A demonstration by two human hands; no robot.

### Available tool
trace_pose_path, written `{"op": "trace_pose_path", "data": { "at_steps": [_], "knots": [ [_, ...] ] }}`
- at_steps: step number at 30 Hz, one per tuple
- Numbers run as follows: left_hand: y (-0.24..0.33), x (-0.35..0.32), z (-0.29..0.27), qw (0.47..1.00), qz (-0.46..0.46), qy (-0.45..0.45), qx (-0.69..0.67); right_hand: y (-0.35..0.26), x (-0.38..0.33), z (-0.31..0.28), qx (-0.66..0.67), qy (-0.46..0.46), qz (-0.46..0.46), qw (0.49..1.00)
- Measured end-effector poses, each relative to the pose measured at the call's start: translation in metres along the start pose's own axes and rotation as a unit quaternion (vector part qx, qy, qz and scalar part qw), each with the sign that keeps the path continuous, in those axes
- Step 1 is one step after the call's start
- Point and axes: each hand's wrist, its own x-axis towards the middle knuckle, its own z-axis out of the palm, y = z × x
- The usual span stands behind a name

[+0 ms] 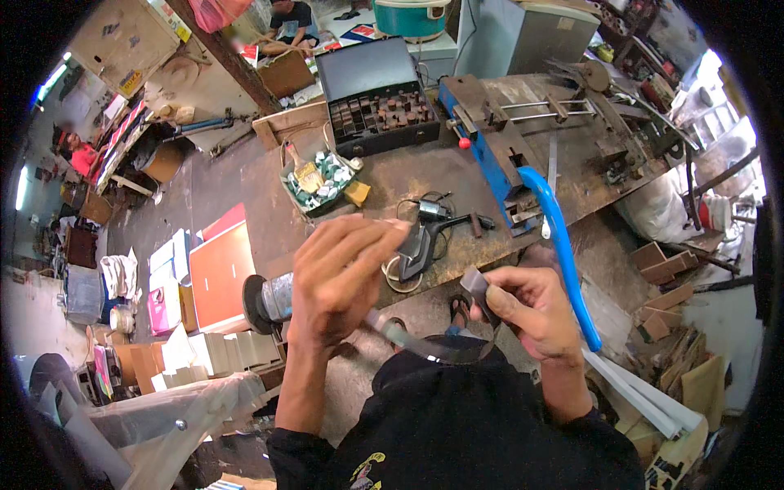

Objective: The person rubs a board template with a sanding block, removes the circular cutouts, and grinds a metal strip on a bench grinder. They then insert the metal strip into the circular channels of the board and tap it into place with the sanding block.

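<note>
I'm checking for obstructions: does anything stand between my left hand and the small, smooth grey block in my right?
Nothing visible stands in the gap between your left hand and the small, smooth grey block. Only your right hand, gripping it, covers part of its right side.

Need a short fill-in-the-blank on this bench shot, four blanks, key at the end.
1. The small grey rectangular block is held in the person's ____ hand.
2. The rectangular black metal case stands ____ (open/shut).
3. The long, smooth, curved tube is coloured ____.
4. In the picture, the flat orange rectangular sheet lies to the ____ (left/right) of the case.

Missing words: right; open; blue; left.
</note>
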Motion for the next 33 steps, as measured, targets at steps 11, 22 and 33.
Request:
{"op": "trace_pose_path", "data": {
  "at_steps": [11,22,33],
  "knots": [
    [0.006,-0.016,-0.015,0.992,-0.106,-0.038,0.065,0.012,0.029,-0.001,0.126,-0.056,0.056,0.989],
    [0.009,-0.021,-0.023,0.983,-0.16,-0.072,0.062,0.017,0.052,-0.007,0.205,-0.055,0.098,0.972],
    [0.01,-0.032,-0.027,0.964,-0.204,-0.153,0.08,0.006,0.045,0.012,-0.278,-0.028,-0.085,0.956]
  ]
}}
